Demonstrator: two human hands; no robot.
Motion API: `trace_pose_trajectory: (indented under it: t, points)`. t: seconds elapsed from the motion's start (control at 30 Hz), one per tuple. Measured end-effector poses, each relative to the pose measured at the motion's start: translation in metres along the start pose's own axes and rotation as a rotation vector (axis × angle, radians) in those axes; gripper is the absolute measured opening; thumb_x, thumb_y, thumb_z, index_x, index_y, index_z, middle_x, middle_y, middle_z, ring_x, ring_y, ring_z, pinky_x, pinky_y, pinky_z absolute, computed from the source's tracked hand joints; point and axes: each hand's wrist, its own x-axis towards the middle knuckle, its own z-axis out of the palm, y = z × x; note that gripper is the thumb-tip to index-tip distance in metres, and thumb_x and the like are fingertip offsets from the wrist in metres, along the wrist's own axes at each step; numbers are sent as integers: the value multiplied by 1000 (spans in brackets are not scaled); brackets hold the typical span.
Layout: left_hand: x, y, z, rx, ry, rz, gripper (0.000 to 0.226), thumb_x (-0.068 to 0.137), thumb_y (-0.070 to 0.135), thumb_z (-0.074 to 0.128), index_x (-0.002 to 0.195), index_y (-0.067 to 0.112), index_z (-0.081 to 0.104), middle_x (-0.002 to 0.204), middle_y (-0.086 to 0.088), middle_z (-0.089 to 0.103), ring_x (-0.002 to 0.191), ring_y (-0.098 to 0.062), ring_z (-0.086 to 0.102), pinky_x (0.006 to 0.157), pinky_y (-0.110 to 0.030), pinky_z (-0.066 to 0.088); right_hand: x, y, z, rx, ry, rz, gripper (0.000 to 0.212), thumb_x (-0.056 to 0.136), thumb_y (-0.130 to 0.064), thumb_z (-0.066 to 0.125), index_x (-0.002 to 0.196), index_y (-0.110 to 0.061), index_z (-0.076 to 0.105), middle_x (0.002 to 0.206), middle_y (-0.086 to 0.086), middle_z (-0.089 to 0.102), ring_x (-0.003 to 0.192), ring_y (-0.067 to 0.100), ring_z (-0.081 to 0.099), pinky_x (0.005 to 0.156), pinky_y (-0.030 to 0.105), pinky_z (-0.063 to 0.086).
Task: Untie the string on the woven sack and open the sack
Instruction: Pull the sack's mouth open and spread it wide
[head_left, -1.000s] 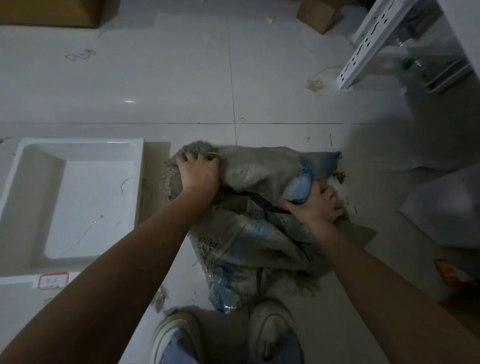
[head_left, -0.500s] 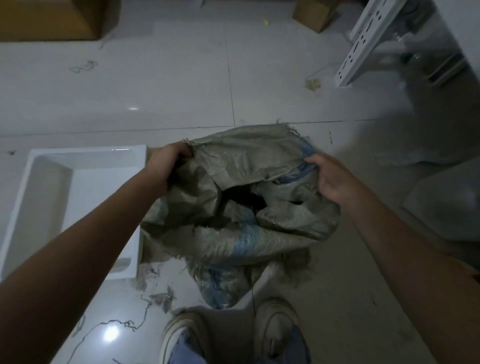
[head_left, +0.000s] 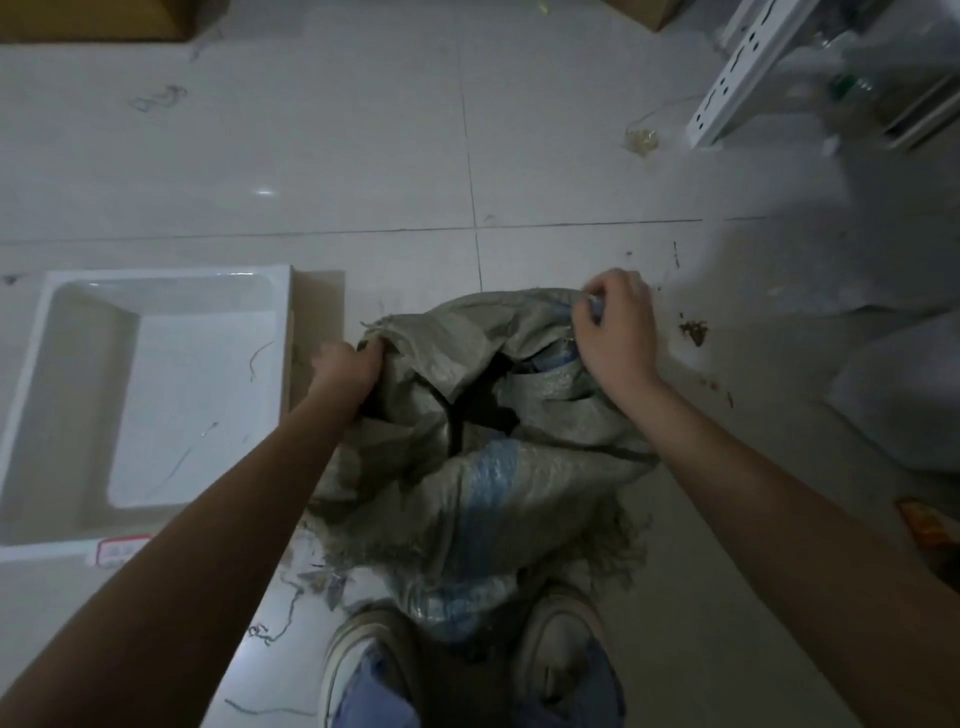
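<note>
- The woven sack (head_left: 483, 467), grey-green with a faded blue stripe, stands crumpled on the tiled floor (head_left: 363, 156) just in front of the person's two shoes (head_left: 558, 644).
- Its mouth is parted, showing a dark gap (head_left: 483, 400) in the middle between folds of cloth; its lower edge is frayed into loose threads.
- The left hand (head_left: 345, 369) is closed around the sack's rim at the left side of the mouth, fingers curled into the fabric.
- The right hand (head_left: 615, 332) pinches the rim at the far right side, fingers bent tight on the cloth, near a blue patch.
- A loose bit of string (head_left: 288, 613) lies on the floor beside the left shoe; whether it came from the sack cannot be told.
- A white rectangular tray (head_left: 78, 415) sits on the floor to the left, just beside the sack, with a red-edged label on its near rim.
- Dark crumbs of dirt (head_left: 693, 330) lie on the floor to the right of the right hand.
- A white perforated metal rail (head_left: 737, 67) leans at the far right, and a cardboard box (head_left: 93, 21) is at the far left edge.
</note>
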Motion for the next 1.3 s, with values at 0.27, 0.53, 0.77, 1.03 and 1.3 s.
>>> trace_pose_trajectory:
  t: [0.27,0.53,0.77,1.03,1.3]
  points:
    - [-78,8,16,889,188,1672,15,74,20,54,78,10,65,72,-9,65,64,-26,60,67,-36,43,-71,-61,4,-735,-934,-608,52,90,-35,51,135,-9,44,140,16,44,130,32,39,109,44,28]
    - [-6,-2,16,1836,-25,1184,116,69,70,56,150,12,-4,160,-16,2,147,-34,-1,114,-53,-15,-131,-14,1,-959,-1142,-462,100,80,-64,52,151,-15,1,156,20,12,144,45,-2,115,57,0]
    - [3,24,2,1796,-66,1447,60,70,41,61,124,15,61,125,-14,62,124,-28,54,117,-46,17,-112,1,-21,-789,-1299,-146,87,83,-66,43,150,-19,12,152,15,27,139,36,25,111,48,24]
    - [-76,-12,64,1399,-209,745,56,95,41,35,138,4,34,139,-18,44,127,-32,42,105,-39,30,-48,-41,18,-904,-993,-518,68,83,-36,60,142,-17,33,150,13,29,141,36,19,110,55,20]
    - [-42,-66,19,1464,-282,1377,42,76,53,48,108,36,69,100,-11,72,105,-34,65,118,-52,-6,12,10,7,-1240,-908,-222,106,73,-67,59,150,-29,-4,160,11,-8,144,42,-11,108,71,-5]
